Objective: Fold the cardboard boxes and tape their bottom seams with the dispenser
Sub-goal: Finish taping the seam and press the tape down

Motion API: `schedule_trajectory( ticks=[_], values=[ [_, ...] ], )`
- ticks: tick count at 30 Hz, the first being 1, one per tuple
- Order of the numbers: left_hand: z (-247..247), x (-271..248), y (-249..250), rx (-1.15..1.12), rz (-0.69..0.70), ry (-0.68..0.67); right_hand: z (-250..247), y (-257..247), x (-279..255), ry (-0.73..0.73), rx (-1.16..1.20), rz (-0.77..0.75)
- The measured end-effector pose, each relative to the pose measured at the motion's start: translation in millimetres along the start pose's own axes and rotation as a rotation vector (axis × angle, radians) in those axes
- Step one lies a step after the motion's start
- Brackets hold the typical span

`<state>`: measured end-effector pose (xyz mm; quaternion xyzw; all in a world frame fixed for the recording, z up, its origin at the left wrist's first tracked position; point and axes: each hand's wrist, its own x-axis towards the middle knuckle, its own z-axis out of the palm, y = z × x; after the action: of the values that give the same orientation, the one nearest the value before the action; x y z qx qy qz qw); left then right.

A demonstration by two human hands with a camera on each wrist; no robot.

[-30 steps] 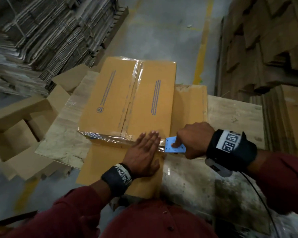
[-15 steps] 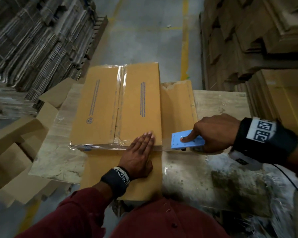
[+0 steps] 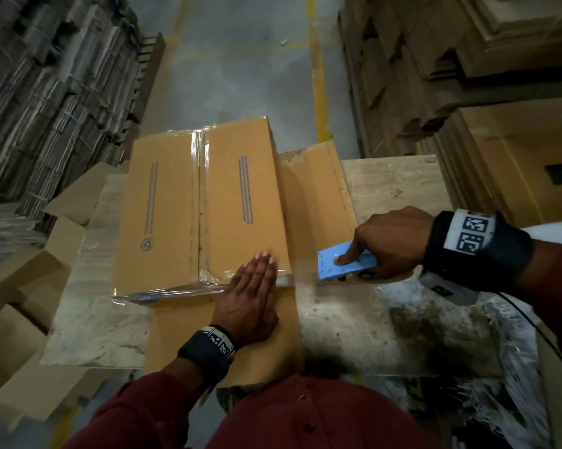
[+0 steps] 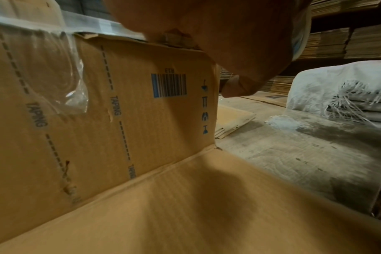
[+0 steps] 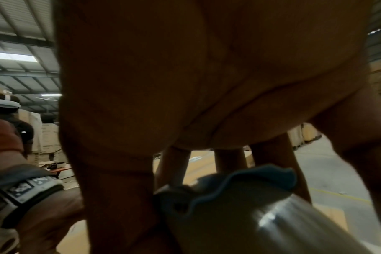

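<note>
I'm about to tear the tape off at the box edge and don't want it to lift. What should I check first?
1. Left hand flat on the tape at the box edge: ok.
2. Right hand grips the dispenser, forefinger on top: ok.
3. Dispenser clear of the box, past its right edge: ok.
4. Tape stretched taut between hand and dispenser: ok.
5. Centre seam taped along the top: ok.
6. Blade seated against the tape: cannot tell, it is hidden under the dispenser.
</note>
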<state>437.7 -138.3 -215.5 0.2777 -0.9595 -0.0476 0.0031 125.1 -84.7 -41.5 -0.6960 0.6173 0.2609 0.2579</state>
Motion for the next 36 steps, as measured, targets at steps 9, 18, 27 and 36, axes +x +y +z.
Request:
schedule_trajectory(
  ticks=[9,18,27,36],
  values=[
    [-6,1,1,0.034,-0.008,-0.068,28,-2,56,-0.042,0.087,-0.041],
    [-26,9,2,0.042,0.007,-0.142,36,-13,80,-0.015,0.169,-0.088],
    [-69,52,-10,0.115,0.225,-0.202,40,-5,88,-0.033,0.144,-0.103],
    [-69,85,-11,0.251,0.319,-0.338,68,-4,109,-0.045,0.180,0.030]
  ],
)
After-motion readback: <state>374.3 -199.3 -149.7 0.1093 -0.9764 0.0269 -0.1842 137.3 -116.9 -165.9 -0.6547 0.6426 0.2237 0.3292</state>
